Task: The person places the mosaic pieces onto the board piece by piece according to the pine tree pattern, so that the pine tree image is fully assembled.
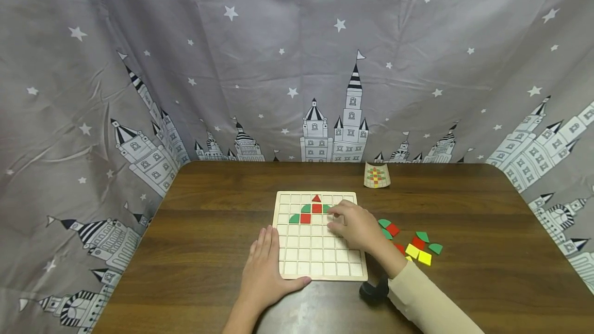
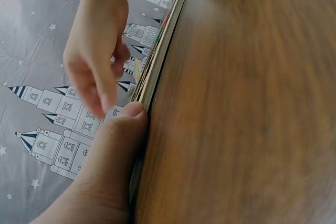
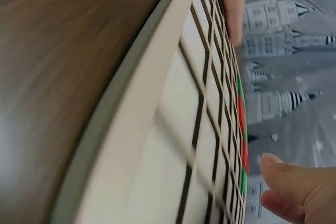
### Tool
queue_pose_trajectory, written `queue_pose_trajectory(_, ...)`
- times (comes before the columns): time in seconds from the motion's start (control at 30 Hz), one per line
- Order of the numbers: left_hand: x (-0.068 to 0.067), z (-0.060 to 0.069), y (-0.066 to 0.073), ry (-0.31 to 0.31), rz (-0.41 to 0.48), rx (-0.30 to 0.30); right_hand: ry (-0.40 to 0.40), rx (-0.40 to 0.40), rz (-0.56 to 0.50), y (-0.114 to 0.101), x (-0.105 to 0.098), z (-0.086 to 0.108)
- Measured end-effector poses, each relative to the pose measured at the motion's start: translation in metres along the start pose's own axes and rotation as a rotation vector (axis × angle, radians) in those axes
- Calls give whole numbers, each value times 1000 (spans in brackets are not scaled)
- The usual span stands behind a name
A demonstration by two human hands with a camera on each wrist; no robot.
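Curtain (image 1: 260,40), grey, printed with castles and stars: across the back and both sides. Table (image 1: 199,231), brown wood grain: below it.

Left hand (image 1: 266,272): fingers straight along the board's left edge, thumb stretched along the near edge; grip wide.

Board (image 1: 320,269), pale, gridded: lying flat near the table's middle, between both hands. Set in its cells, left to right: green quarter-round (image 1: 294,219) and red square (image 1: 305,218), third row; second green quarter-round (image 1: 306,209), second red square (image 1: 316,209) and third green quarter-round (image 1: 326,208), second row; red triangle (image 1: 316,199), top row, directly above the second red square.

Right hand (image 1: 357,223): above the board's right part, fingertips at the third green quarter-round, contact impossible to tell; thumb and forefinger apart, grip moderately wide.

Black object (image 1: 373,291): beside the right cuff, partly hidden.

Card (image 1: 377,176), coloured pattern: near the table's far edge.

Loose pieces (image 1: 418,243), green, red, yellow: right of the board, some partly behind the right forearm.
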State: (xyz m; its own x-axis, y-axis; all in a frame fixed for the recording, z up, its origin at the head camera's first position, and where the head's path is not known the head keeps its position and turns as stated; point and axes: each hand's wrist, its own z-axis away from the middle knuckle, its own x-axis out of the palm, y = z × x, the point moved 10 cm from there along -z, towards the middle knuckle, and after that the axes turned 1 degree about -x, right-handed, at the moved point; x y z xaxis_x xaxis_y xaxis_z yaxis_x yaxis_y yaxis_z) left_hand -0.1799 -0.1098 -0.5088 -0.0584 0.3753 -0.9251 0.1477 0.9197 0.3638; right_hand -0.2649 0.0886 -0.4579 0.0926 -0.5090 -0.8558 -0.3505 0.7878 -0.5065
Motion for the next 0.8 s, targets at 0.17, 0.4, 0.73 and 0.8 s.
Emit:
queue_pose_trajectory(0.17,0,0,1,6,-1,7,2,11,0,29,-21,23)
queue_pose_trajectory(0.4,1,-1,1,9,-17,12,18,7,4,69,-49,61)
queue_pose_trajectory(0.73,2,0,-1,18,1,13,51,4,62,115,-80,121)
queue_pose_trajectory(0.8,2,0,-1,17,0,14,52,22,69,123,-84,131)
